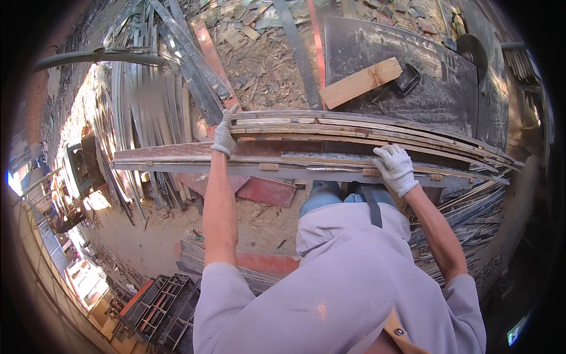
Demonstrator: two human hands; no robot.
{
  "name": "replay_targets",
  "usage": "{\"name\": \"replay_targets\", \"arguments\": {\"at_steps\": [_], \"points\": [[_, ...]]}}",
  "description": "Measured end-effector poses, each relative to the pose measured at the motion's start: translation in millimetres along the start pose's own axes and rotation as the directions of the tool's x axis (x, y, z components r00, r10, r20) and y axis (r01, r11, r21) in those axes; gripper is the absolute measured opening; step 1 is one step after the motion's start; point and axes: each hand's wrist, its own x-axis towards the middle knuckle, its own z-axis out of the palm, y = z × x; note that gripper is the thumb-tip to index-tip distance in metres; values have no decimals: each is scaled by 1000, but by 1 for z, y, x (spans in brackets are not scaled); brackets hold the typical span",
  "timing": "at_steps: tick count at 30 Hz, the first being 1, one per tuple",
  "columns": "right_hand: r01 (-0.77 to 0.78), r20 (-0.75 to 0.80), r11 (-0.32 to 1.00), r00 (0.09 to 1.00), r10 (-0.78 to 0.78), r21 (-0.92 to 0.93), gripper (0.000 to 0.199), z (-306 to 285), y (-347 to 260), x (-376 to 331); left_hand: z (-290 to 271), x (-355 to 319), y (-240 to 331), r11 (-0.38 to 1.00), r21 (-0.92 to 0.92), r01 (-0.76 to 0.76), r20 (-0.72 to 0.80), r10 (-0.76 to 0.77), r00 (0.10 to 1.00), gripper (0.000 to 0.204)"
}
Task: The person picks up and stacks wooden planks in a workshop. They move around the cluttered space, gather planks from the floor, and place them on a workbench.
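A stack of long, thin wooden strips (330,131) stretches across in front of me, bending toward the right rim. At its left end, my left hand (224,135), in a pale work glove, is closed on the strips with the thumb along the top. My right hand (396,169), gloved too, has its fingers curled over the near edge of the strips farther right. Closer to my body lies a long grey-edged board (236,169) with small wood blocks along its side; a loose narrow strip (330,158) rests on it.
Beyond the strips is a dark worktable (436,115) with a light wooden block (362,84), a black clamp (407,81) and a round saw blade (471,52). Long scrap strips (138,112) pile up at left, more (466,215) at right. Reddish board pieces (268,192) lie on the ground.
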Motion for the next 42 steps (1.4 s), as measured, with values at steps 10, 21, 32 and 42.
{"name": "replay_targets", "arguments": {"at_steps": [10, 21, 32, 42], "points": [[-440, 277, 896, 869, 411, 51, 35, 16, 49, -20, -15, -21, -21, 992, -1, -129, 162, 128, 979, 101], [9, -205, 995, 978, -29, -98, 11, 38, 50, -27, -24, -25, 0, 603, 767, -222, -43, 393, 919, 83], [-66, 253, 994, 967, 42, 86, 25, -30, -50, 17, 78, -174, 80, 365, 917, -162, 220, -123, 968, 46], [181, -64, 954, 977, -202, -240, 26, 25, -1, -15, 1, -176, 122, 165, 986, -28, 38, -59, 998, 47]]}}
